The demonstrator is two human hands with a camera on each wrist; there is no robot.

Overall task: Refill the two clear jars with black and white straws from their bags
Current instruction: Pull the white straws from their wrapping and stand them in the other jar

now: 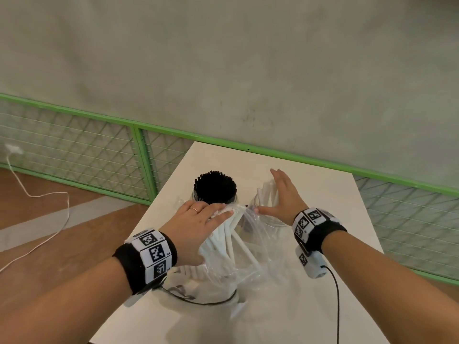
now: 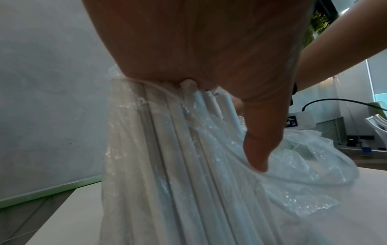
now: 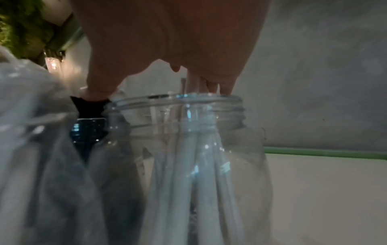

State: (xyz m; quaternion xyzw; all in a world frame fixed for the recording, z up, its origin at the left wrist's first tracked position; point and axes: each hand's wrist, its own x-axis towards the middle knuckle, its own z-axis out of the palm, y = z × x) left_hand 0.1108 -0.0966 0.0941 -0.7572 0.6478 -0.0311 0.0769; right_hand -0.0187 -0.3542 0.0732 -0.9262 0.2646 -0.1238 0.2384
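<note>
Both forearms filled the bottom of the head view. Left hand (image 1: 198, 223) lay flat, fingers straight and pressed on the top ends of the white straws (image 1: 229, 240) standing upright in their clear bag (image 1: 250, 247) on the table (image 1: 310, 189). Right hand (image 1: 282, 194) was spread too, palm over the few white straws in the right jar (image 3: 188, 149), pinching nothing. Left jar (image 1: 215, 197) was already packed with black straws (image 1: 214, 186). So the bagged bundle stood just left of and nearer than the right jar, long axis vertical, left hand closest. I'd guess it needed lifting across rightward.
</note>
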